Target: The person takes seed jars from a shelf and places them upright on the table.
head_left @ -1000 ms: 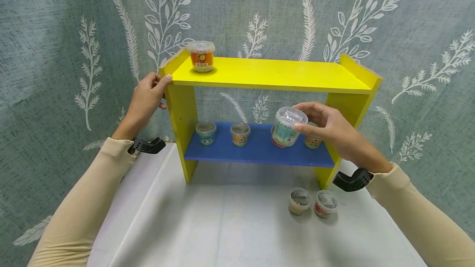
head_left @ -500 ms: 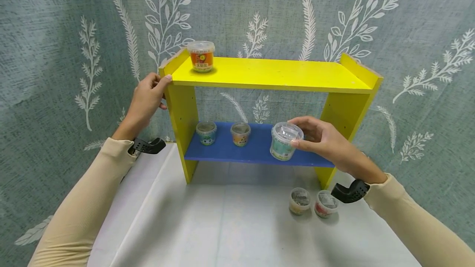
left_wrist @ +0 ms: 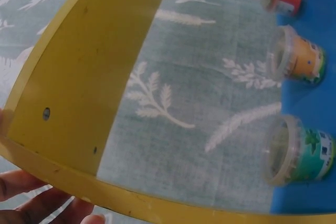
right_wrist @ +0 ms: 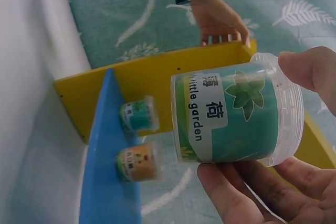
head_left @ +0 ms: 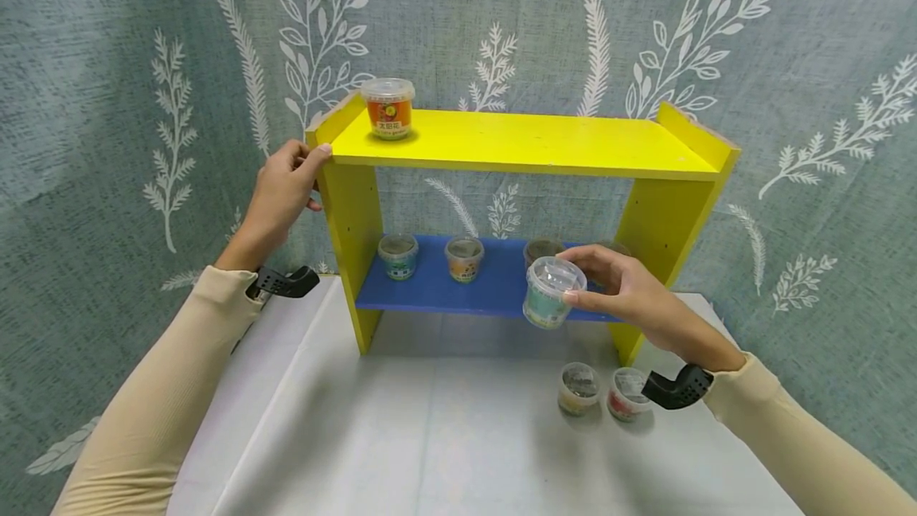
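Note:
My right hand (head_left: 630,285) holds a small clear-lidded plastic cup with a teal label (head_left: 546,305), in front of the blue lower shelf (head_left: 494,281). In the right wrist view, thumb and fingers pinch this teal cup (right_wrist: 239,116) near its lid; the label reads "little garden" and shows a green leaf. My left hand (head_left: 282,189) grips the upper left corner of the yellow shelf unit (head_left: 501,142), thumb on the front edge. Its fingers (left_wrist: 47,203) show beside the yellow side panel in the left wrist view.
An orange cup (head_left: 389,114) stands on the top shelf's left. Below, a teal cup (head_left: 399,259), an orange cup (head_left: 464,261) and another cup (head_left: 540,249), partly hidden, stand on the blue shelf. Two cups, yellowish (head_left: 577,392) and red (head_left: 626,400), stand on the white table (head_left: 430,436).
My right hand has lowered the teal cup from above the blue shelf to in front of its edge, uncovering the cup behind. The left hand has stayed put.

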`<act>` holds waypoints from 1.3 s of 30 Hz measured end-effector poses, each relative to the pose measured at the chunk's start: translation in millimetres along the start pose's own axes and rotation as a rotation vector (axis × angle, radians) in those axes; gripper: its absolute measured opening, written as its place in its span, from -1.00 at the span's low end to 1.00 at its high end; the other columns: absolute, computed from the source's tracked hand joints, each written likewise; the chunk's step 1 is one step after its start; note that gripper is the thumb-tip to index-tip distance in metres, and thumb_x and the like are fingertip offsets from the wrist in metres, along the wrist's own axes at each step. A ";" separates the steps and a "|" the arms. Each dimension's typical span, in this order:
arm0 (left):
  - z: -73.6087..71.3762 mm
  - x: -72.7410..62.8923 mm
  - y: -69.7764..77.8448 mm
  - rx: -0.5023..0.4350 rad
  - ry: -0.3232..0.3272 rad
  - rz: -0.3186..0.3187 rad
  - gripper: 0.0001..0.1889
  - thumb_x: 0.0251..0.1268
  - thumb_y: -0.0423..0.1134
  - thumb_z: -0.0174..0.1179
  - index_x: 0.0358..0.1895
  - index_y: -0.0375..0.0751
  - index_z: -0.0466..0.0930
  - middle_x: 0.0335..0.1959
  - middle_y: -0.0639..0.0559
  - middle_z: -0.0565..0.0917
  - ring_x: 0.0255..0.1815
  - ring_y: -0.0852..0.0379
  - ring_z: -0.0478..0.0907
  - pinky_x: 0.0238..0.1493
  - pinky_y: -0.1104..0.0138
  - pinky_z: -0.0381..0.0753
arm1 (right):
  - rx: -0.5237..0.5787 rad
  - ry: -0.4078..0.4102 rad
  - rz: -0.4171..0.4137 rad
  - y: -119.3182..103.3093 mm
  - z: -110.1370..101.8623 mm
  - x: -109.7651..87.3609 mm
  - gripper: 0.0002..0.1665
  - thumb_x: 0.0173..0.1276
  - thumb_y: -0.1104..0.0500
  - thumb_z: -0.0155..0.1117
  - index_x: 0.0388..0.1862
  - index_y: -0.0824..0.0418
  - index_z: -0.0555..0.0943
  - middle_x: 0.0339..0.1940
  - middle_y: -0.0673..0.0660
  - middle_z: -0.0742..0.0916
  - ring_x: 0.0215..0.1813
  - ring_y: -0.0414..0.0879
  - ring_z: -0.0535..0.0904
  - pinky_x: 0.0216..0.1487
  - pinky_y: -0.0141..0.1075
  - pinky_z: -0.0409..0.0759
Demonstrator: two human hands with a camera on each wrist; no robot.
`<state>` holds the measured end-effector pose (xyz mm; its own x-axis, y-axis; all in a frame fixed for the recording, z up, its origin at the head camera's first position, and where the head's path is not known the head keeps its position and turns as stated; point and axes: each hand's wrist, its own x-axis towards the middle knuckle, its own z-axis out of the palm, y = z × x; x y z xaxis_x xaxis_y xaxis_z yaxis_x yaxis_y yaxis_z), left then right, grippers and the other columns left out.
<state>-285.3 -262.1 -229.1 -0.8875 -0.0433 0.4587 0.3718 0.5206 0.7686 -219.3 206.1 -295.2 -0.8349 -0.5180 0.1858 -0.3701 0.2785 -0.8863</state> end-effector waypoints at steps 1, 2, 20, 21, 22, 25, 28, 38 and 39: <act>-0.1 -0.1 -0.3 0.001 0.000 -0.001 -0.38 0.53 0.33 -0.05 0.09 -0.24 0.39 -0.09 -0.14 0.49 -0.17 0.00 0.48 -0.43 0.42 0.63 | 0.008 -0.003 0.004 2.1 0.7 -0.5 -0.42 0.46 0.17 0.38 0.41 0.12 0.46 0.26 0.19 0.61 0.24 0.07 0.59 0.16 -0.11 0.67; -0.1 -0.3 -0.6 0.003 0.000 -0.002 -0.38 0.53 0.34 -0.05 0.09 -0.24 0.39 -0.09 -0.14 0.49 -0.17 0.00 0.48 -0.43 0.42 0.63 | 0.013 -0.005 0.008 4.3 1.4 -1.1 -0.41 0.46 0.17 0.39 0.41 0.12 0.46 0.26 0.19 0.61 0.24 0.08 0.59 0.17 -0.07 0.66; -1.0 -1.4 -1.1 -0.003 -0.004 -0.012 -0.39 0.51 0.36 -0.05 0.05 -0.19 0.39 -0.18 -0.12 0.43 -0.20 -0.04 0.46 -0.42 0.41 0.61 | 0.048 -0.019 0.052 46.6 18.2 -5.1 -0.40 0.44 0.14 0.43 0.40 0.10 0.47 0.31 0.16 0.61 0.29 0.01 0.57 0.17 -0.16 0.65; -1.1 -1.3 -1.1 -0.005 -0.004 -0.013 -0.40 0.51 0.36 -0.05 0.05 -0.18 0.39 -0.18 -0.12 0.43 -0.20 -0.03 0.46 -0.42 0.40 0.61 | 0.044 -0.025 0.050 49.8 19.6 -5.4 -0.40 0.43 0.14 0.43 0.40 0.09 0.47 0.30 0.16 0.61 0.29 0.00 0.58 0.17 -0.14 0.66; -1.1 -1.1 -1.1 -0.005 -0.004 -0.015 -0.40 0.51 0.36 -0.05 0.05 -0.18 0.39 -0.18 -0.12 0.43 -0.20 -0.03 0.46 -0.42 0.40 0.62 | 0.042 -0.032 0.046 52.8 21.0 -5.8 -0.40 0.43 0.14 0.43 0.40 0.09 0.46 0.30 0.16 0.62 0.28 0.01 0.58 0.17 -0.12 0.66; -1.0 -0.8 -1.2 -0.007 -0.005 -0.018 -0.41 0.51 0.36 -0.05 0.04 -0.17 0.39 -0.19 -0.12 0.43 -0.18 -0.09 0.47 -0.42 0.40 0.62 | 0.028 -0.052 0.041 61.0 25.9 -7.0 -0.38 0.41 0.14 0.45 0.39 0.10 0.46 0.26 0.17 0.64 0.26 0.02 0.60 0.14 -0.09 0.67; -0.9 -0.7 -1.1 -0.009 -0.006 -0.021 -0.41 0.51 0.36 -0.05 0.03 -0.16 0.38 -0.21 -0.12 0.42 -0.16 -0.13 0.47 -0.43 0.40 0.62 | 0.010 -0.064 0.040 68.1 30.6 -7.6 -0.37 0.39 0.14 0.47 0.38 0.12 0.46 0.21 0.18 0.66 0.20 0.03 0.62 0.10 -0.12 0.68; -1.2 -0.1 0.6 -0.011 0.000 -0.020 -0.42 0.51 0.36 -0.04 0.02 -0.16 0.39 -0.22 -0.12 0.43 -0.19 -0.04 0.49 -0.43 0.39 0.62 | -0.015 -0.079 0.034 92.3 40.7 -5.8 -0.36 0.36 0.16 0.50 0.35 0.18 0.48 0.13 0.17 0.70 0.14 0.02 0.64 0.03 -0.22 0.69; -1.1 0.1 0.7 -0.012 0.000 -0.019 -0.42 0.51 0.35 -0.03 0.02 -0.16 0.39 -0.22 -0.12 0.43 -0.19 -0.03 0.49 -0.43 0.39 0.62 | -0.028 -0.077 0.032 95.0 41.7 -5.9 -0.36 0.35 0.16 0.51 0.35 0.19 0.48 0.12 0.17 0.71 0.13 0.02 0.64 0.02 -0.22 0.69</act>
<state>-284.8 -262.6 -228.0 -0.8945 -0.0529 0.4438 0.3581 0.5093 0.7826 -232.5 201.9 -398.2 -0.8131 -0.5690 0.1232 -0.3556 0.3178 -0.8790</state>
